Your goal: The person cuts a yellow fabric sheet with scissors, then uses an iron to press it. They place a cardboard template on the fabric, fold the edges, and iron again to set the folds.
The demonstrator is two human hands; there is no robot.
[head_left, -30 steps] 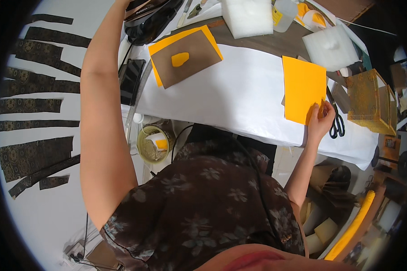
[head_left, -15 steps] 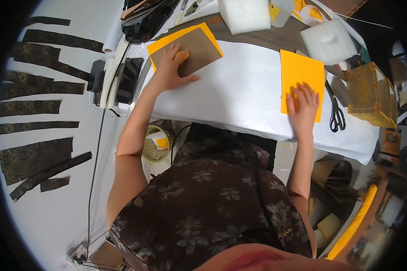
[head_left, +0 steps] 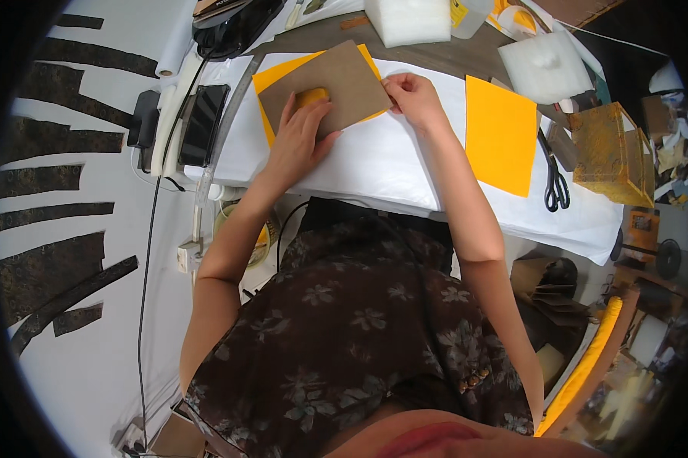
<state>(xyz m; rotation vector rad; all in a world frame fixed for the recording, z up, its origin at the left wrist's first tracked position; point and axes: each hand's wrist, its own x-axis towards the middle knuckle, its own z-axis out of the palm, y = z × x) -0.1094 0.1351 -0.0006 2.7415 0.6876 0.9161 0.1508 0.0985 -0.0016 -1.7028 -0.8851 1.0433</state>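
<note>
My left hand (head_left: 297,137) presses a small yellow pad (head_left: 311,97) flat onto the brown card (head_left: 336,80). My right hand (head_left: 411,98) pinches the card's right edge in a narrow grip; an orange sheet (head_left: 500,133) lies apart on the surface (head_left: 394,164).

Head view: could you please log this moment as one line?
left hand: on yellow pad | right hand: pinching brown card edge | card: over yellow sheet | scissors: untouched

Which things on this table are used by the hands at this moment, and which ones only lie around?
In use:
- brown card, under both hands
- small yellow piece, under the left hand
- orange sheet beneath the card
- right hand, at the card's right edge

Lying about:
- second orange sheet
- black scissors
- white foam blocks
- gold box
- phone
</note>
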